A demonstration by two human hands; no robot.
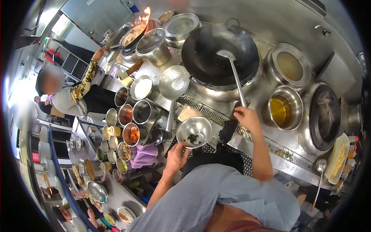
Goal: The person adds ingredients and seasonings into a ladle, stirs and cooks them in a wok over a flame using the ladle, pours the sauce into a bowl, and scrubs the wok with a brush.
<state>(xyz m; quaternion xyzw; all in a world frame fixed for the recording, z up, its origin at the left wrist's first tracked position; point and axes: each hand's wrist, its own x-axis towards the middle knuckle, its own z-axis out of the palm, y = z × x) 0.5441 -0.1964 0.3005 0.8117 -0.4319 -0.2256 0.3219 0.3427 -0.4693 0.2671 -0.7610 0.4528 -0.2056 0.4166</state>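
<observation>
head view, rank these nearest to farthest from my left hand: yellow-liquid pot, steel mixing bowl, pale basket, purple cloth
From the left hand:
1. steel mixing bowl, in its grip
2. purple cloth, just left
3. yellow-liquid pot, right, beyond the right hand
4. pale basket, far right

A professional kitchen is indicated by the steel cooking range (272, 135), on which a broad black wok (203, 54), with a long-handled ladle (228, 55) dipped into it, is set among deep metal pots (156, 54). Farther along, a second pan (136, 43) is topped by open flames (145, 18) and handled by another person (73, 101). Ingredients are kept in clustered metal containers (143, 112), and the range is backed by a metal wall (270, 13).
</observation>
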